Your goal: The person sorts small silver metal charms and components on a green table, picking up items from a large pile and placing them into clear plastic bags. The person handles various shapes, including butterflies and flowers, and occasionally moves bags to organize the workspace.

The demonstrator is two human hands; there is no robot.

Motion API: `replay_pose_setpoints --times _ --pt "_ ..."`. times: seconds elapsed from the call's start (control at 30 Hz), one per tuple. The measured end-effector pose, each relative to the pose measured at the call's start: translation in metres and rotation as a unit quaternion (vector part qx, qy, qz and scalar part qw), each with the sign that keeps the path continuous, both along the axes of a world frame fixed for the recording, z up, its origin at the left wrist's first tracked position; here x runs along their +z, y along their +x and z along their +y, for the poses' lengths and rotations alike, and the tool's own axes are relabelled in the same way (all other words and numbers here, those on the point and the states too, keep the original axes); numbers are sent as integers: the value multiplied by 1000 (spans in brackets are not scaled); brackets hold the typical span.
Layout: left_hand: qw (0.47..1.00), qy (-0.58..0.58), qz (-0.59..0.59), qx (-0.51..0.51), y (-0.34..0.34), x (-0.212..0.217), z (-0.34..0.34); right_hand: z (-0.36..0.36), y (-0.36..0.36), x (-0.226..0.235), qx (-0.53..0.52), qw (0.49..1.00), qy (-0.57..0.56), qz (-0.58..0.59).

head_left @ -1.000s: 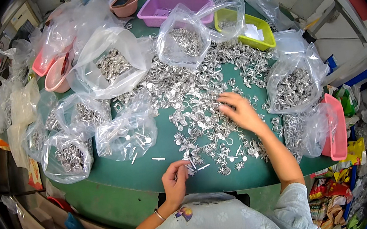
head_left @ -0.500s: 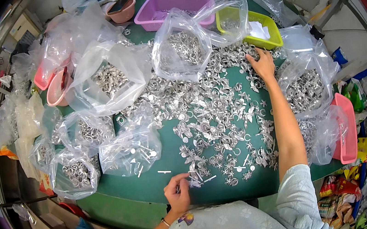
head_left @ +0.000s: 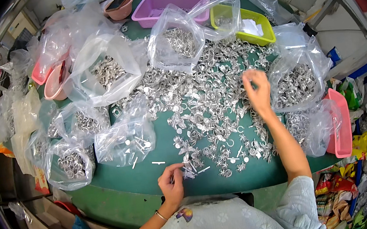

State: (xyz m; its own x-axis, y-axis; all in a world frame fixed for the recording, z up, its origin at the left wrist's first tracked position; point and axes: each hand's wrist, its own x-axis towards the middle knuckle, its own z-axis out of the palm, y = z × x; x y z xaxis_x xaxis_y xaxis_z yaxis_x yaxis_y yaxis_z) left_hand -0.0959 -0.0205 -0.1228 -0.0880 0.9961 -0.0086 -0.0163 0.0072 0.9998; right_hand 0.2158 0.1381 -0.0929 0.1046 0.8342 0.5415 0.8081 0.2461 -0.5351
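The heap of small silver metal pieces (head_left: pixel 201 112) sprawls across the middle of my green desk (head_left: pixel 154 174), thinning toward its near edge, where my left hand (head_left: pixel 172 183) pinches a few pieces. I could easily nudge strays off that edge. My right hand (head_left: pixel 257 91) hovers with fingers curled, perhaps pinching a piece, beside the open clear bag (head_left: pixel 300 83) at the right edge, and my forearm could drag pieces or snag it.

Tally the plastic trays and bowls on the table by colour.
Purple tray: 1
Yellow-green tray: 1
Pink tray at the right edge: 1
Pink bowls at the left and back: 2
Total: 5
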Motion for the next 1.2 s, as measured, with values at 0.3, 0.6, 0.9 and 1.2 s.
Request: replay_pose_setpoints --times 0.3,0.6,0.9,1.2 --pt "1000 17 6 -7 2 1 3 4 -20 -13 24 972 -218 -83" --pt "1000 2 -26 -6 0 -3 1 -93 -65 14 172 959 -125 -187" --pt "996 -13 -92 -17 -2 -2 1 -106 -25 13 -17 990 -49 131" --pt "891 -193 -360 -198 22 40 6 -14 37 -28 -50 970 -40 -233"
